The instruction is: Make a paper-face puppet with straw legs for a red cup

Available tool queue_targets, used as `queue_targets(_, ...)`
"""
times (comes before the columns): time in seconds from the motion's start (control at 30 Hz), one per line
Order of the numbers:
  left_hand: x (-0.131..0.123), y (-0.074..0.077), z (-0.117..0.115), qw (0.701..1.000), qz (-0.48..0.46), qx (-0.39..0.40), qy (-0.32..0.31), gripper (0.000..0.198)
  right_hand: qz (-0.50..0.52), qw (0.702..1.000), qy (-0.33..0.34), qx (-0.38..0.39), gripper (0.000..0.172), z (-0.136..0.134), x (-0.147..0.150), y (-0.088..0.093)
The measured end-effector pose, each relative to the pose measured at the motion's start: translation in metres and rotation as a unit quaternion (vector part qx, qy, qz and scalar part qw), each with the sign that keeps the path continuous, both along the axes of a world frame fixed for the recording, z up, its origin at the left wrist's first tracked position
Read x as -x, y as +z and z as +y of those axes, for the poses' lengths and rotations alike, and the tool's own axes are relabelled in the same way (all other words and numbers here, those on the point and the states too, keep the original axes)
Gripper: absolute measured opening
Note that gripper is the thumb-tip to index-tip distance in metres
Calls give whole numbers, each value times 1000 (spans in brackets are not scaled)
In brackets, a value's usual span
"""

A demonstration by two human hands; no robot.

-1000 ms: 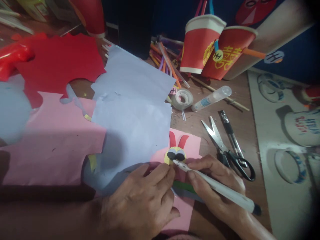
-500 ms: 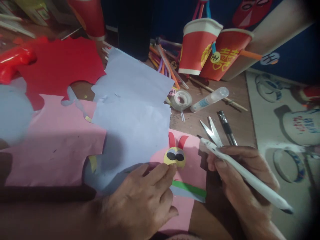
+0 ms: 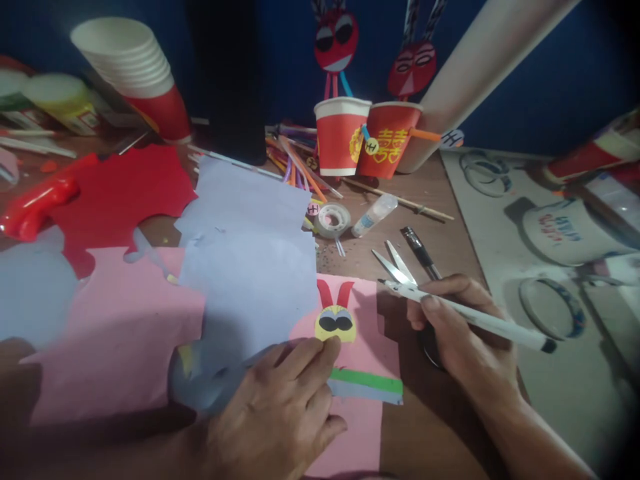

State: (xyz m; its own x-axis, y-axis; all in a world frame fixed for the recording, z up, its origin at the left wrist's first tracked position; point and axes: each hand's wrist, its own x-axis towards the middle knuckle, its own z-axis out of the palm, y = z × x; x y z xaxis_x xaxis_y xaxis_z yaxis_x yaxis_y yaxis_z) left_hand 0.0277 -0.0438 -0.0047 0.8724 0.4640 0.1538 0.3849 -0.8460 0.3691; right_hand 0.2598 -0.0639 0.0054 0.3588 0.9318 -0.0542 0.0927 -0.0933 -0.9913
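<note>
The white marker point(image 3: 475, 315), right of the yellow paper face point(image 3: 335, 324), slants, tip leftward, pinched by the right hand point(image 3: 475, 360); the left hand point(image 3: 285, 400), fingers bunched, touches the face's lower edge. Beyond the face, a red paper cup point(image 3: 386, 159) reads "囍".

Matt paper face point(image 3: 336, 325), smooth plastic marker point(image 3: 485, 320), metal scissors point(image 3: 403, 264)

Brown table point(image 3: 400, 440), pink paper point(image 3: 370, 327), scissors point(image 3: 406, 275), tape roll point(image 3: 333, 231), black pen point(image 3: 419, 251)

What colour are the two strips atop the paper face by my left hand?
The strips are red, seen best in the head view.
</note>
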Motion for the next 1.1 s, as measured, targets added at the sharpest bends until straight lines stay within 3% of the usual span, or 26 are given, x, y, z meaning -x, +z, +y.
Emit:
queue_targets(0.5, 3, -3, 3, 999, -9, 39, -17, 23, -76, 994, 77, 24, 8, -3, 4, 4)
queue_targets(0.77, 3, 6, 4, 998, -6, 56, -23, 22, -175, 978, 106, 35, 5, -6, 2, 2)
queue_targets(0.97, 3, 12, 5, 999, -42, 31, 0, 31, -105, 991, 87, 20, 5, -4, 3, 5)
queue_targets(1.1, 1, 26, 6, 996, -87, 20, 18, 30, -60, 997, 55, -2, 10, -6, 4, 7)
